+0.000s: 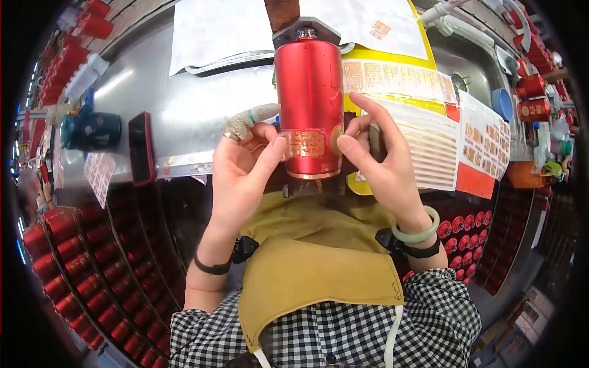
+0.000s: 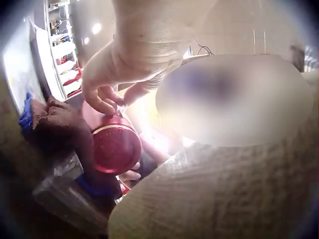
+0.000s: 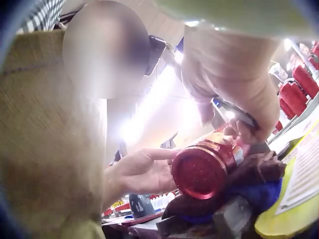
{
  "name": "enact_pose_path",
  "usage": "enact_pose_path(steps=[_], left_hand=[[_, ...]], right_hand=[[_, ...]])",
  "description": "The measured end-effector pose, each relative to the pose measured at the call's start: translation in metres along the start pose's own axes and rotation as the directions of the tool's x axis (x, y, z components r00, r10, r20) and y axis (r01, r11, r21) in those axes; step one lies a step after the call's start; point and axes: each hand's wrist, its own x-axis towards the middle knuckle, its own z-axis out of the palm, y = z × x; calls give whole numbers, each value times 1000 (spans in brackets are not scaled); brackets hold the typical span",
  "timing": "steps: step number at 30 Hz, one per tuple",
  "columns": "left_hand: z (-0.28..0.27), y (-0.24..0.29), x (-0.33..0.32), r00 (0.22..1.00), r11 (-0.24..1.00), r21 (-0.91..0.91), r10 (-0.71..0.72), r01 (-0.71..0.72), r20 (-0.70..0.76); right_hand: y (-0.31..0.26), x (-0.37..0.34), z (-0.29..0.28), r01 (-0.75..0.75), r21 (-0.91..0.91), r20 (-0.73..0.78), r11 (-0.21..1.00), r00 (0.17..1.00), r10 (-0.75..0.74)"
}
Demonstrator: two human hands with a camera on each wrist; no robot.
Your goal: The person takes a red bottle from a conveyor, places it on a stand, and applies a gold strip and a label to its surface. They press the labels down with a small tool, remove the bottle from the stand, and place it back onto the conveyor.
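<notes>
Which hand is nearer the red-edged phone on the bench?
Left. The left hand is between the phone and the red canister; the right hand is farther off, at the canister's right side.

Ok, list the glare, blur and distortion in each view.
Head: fisheye bending with black corners, a white glare streak on the grey metal worktop, the gold rectangular label on the glossy red metal canister fairly sharp. Left wrist: hazy, dark-edged, light blown out beside the canister, a blurred oval at right. Right wrist: white light blown out above the canister, a blurred disc upper left.
</notes>
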Motion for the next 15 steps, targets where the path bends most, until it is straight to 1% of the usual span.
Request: enact_pose_path(steps=[1, 3, 4, 5, 7, 9, 10, 12, 13, 15], left_hand=[[4, 5, -2, 1000, 1000, 0, -2, 2, 1], [9, 11, -4, 998, 995, -89, 44, -40, 38], [8, 10, -3, 998, 995, -90, 45, -41, 39], [7, 8, -2, 996, 994, -82, 74, -70, 47], [6, 3, 0, 993, 992, -78, 103, -98, 58], [6, -1, 1, 990, 987, -80, 138, -137, 9], [5, -1, 1, 991, 987, -83, 136, -135, 10], [2, 2, 1, 999, 998, -63, -18, 16, -29], [-1, 0, 1, 999, 998, -65, -19, 17, -28], [-8, -4, 1, 993, 961, -253, -114, 108, -9]], right_hand=[[5, 2, -2, 5, -27, 26, 1000, 1000, -4], [6, 5, -3, 12, -54, 51, 998, 999, -9], [3, 6, -2, 0, -73, 52, 997, 999, 4], [1, 7, -2, -13, -93, 52, 996, 999, 18], [1, 8, -1, -9, -84, 59, 996, 998, 14], [0, 8, 0, -7, -76, 66, 997, 998, 12], [-1, 9, 0, -6, -97, 69, 995, 998, 13], [-4, 11, 0, -6, -121, 73, 993, 997, 15], [-6, 11, 0, -20, -135, 79, 991, 996, 31], [-9, 13, 0, -34, -152, 85, 988, 995, 48]])
